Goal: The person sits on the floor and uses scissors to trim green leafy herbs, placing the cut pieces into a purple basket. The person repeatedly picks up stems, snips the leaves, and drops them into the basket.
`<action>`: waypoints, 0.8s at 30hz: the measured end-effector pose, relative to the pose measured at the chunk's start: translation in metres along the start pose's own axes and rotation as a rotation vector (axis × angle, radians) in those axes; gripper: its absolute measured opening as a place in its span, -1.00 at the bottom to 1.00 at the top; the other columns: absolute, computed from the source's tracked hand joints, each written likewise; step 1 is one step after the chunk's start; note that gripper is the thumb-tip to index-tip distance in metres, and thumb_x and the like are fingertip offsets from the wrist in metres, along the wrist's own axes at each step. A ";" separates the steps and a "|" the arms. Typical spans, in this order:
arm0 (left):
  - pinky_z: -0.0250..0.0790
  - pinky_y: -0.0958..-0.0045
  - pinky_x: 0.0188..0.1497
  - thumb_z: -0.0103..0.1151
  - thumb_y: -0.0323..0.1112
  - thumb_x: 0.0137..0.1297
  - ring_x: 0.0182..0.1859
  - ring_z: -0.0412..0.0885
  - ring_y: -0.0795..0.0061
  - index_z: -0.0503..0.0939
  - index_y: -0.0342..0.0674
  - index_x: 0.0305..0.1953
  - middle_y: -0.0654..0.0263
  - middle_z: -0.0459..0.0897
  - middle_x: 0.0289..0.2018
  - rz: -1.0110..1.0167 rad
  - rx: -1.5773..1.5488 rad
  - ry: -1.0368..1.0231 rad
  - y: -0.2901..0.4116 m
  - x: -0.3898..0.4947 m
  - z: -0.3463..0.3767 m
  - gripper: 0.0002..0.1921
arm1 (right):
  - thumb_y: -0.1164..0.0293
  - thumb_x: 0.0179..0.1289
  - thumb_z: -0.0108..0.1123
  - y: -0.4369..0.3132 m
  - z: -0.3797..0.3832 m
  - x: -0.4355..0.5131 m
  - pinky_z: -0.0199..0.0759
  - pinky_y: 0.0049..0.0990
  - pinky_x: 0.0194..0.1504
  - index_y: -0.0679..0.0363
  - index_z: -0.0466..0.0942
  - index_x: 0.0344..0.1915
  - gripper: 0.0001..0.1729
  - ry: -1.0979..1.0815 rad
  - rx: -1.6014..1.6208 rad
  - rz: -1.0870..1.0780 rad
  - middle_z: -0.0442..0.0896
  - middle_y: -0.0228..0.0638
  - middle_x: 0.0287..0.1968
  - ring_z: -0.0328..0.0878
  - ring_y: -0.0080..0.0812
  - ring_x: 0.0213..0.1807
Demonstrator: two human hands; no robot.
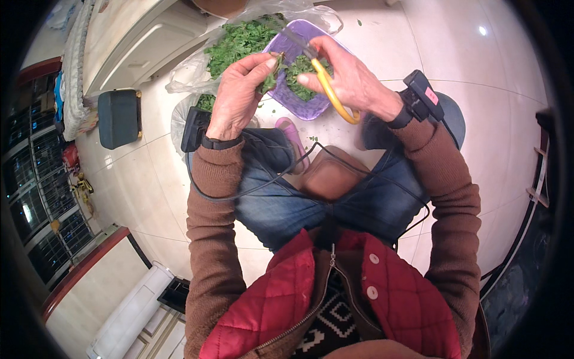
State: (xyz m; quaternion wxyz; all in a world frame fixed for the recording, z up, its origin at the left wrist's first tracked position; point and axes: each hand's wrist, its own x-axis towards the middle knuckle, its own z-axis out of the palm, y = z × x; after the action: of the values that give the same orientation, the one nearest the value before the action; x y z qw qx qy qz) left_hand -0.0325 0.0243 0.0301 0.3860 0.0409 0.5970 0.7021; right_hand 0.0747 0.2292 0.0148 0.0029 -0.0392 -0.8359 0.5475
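Note:
Between its thumb and fingertips my left hand point(244, 89) pinches a small leafy green sprig point(270, 80). My right hand point(347, 80) holds scissors with yellow handles point(331, 92), their blades pointing up and to the left. Below both hands, a purple plastic basket point(293, 102) stands on the floor with cut green leaves point(302, 78) in it. Left of the basket, a heap of leafy greens point(242, 42) lies in a clear plastic bag point(190, 74).
A dark stool point(119, 119) stands on the tiled floor at the left, beside a pale cabinet point(148, 49). A brown seat point(332, 175) is between my knees. Black cables hang from the wrist devices across my lap. Leaf scraps lie near a pink slipper point(293, 139).

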 end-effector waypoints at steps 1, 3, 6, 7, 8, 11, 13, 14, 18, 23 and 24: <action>0.41 0.63 -0.22 0.22 -0.42 0.39 -0.30 0.53 0.70 0.66 -0.26 -0.12 0.45 0.67 -0.27 0.000 -0.082 -0.027 0.001 0.000 -0.002 -0.89 | 0.00 0.23 0.38 -0.001 0.002 -0.003 0.40 -0.36 -0.06 0.26 0.34 0.15 -0.28 -0.047 -0.004 0.032 0.50 -0.27 -0.20 0.46 -0.37 -0.13; 0.44 0.58 -0.20 0.22 -0.41 0.40 -0.28 0.55 0.66 0.65 -0.24 -0.12 0.44 0.66 -0.28 -0.043 -0.095 -0.003 0.001 0.000 -0.006 -0.90 | 0.01 0.22 0.38 -0.001 0.005 -0.008 0.40 -0.36 -0.06 0.27 0.34 0.16 -0.27 -0.130 0.009 0.025 0.50 -0.25 -0.21 0.46 -0.36 -0.14; 0.46 0.55 -0.17 0.21 -0.38 0.42 -0.27 0.56 0.64 0.65 -0.22 -0.13 0.45 0.64 -0.29 -0.065 -0.091 -0.091 0.003 0.003 -0.010 -0.90 | -0.01 0.24 0.35 0.001 0.011 -0.012 0.38 -0.35 -0.08 0.28 0.35 0.14 -0.28 -0.156 0.000 -0.005 0.51 -0.22 -0.21 0.45 -0.35 -0.15; 0.47 0.55 -0.17 0.20 -0.37 0.42 -0.26 0.57 0.63 0.64 -0.22 -0.14 0.45 0.64 -0.29 -0.088 -0.066 -0.095 0.003 0.003 -0.011 -0.91 | -0.02 0.24 0.35 0.001 0.011 -0.013 0.38 -0.35 -0.08 0.28 0.35 0.14 -0.29 -0.174 -0.025 0.015 0.51 -0.22 -0.21 0.45 -0.36 -0.15; 0.46 0.55 -0.18 0.20 -0.37 0.43 -0.27 0.56 0.64 0.64 -0.22 -0.14 0.45 0.63 -0.30 -0.078 -0.070 -0.112 0.003 0.003 -0.010 -0.90 | -0.02 0.24 0.35 0.002 0.011 -0.014 0.37 -0.35 -0.10 0.28 0.36 0.13 -0.29 -0.174 0.006 -0.007 0.50 -0.23 -0.22 0.44 -0.36 -0.17; 0.41 0.57 -0.25 0.17 -0.36 0.44 -0.31 0.52 0.65 0.63 -0.24 -0.15 0.44 0.61 -0.34 -0.092 -0.025 -0.040 0.001 0.004 -0.006 -0.89 | -0.02 0.26 0.35 0.004 0.007 -0.017 0.36 -0.37 -0.18 0.28 0.39 0.08 -0.33 -0.212 0.039 0.041 0.47 -0.29 -0.30 0.42 -0.40 -0.24; 0.37 0.62 -0.33 0.14 -0.36 0.45 -0.36 0.48 0.66 0.61 -0.25 -0.17 0.45 0.58 -0.40 -0.053 -0.019 -0.046 -0.001 0.004 -0.003 -0.89 | 0.02 0.29 0.34 0.005 0.006 -0.017 0.34 -0.42 -0.26 0.27 0.42 0.03 -0.41 -0.228 0.043 0.068 0.44 -0.36 -0.37 0.39 -0.47 -0.31; 0.38 0.60 -0.30 0.16 -0.35 0.44 -0.34 0.49 0.66 0.62 -0.25 -0.17 0.45 0.60 -0.37 -0.088 0.000 -0.024 -0.001 0.005 -0.004 -0.89 | 0.04 0.30 0.33 0.006 0.006 -0.018 0.32 -0.45 -0.30 0.26 0.43 0.00 -0.45 -0.233 0.045 0.074 0.42 -0.40 -0.40 0.37 -0.51 -0.33; 0.40 0.57 -0.24 0.18 -0.35 0.44 -0.31 0.52 0.65 0.63 -0.26 -0.16 0.44 0.63 -0.31 -0.072 -0.052 -0.132 0.000 0.009 -0.008 -0.88 | 0.11 0.36 0.30 0.008 0.006 -0.020 0.23 -0.55 -0.40 0.25 0.46 -0.10 -0.58 -0.185 0.142 0.156 0.36 -0.51 -0.47 0.31 -0.64 -0.39; 0.45 0.52 -0.20 0.17 -0.36 0.44 -0.24 0.56 0.57 0.60 -0.28 -0.13 0.37 0.64 -0.27 0.008 -0.177 -0.098 -0.004 0.011 -0.011 -0.87 | 0.16 0.27 0.37 0.010 0.003 -0.027 0.41 -0.37 -0.23 0.29 0.43 0.07 -0.45 0.097 -0.206 -0.084 0.53 -0.18 -0.30 0.51 -0.32 -0.28; 0.47 0.50 -0.18 0.17 -0.37 0.43 -0.21 0.58 0.53 0.59 -0.29 -0.12 0.33 0.64 -0.25 0.012 -0.218 -0.089 -0.004 0.010 -0.011 -0.87 | 0.20 0.15 0.44 0.011 0.001 -0.027 0.45 -0.25 -0.05 0.29 0.39 0.16 -0.32 0.134 -0.316 -0.133 0.56 -0.02 -0.13 0.53 -0.07 -0.09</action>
State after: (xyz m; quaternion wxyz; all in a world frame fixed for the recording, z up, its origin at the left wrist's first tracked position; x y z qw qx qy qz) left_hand -0.0436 0.0211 0.0191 0.4104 0.0335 0.4990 0.7625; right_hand 0.1026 0.2305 0.0052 0.0885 -0.0203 -0.9102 0.4041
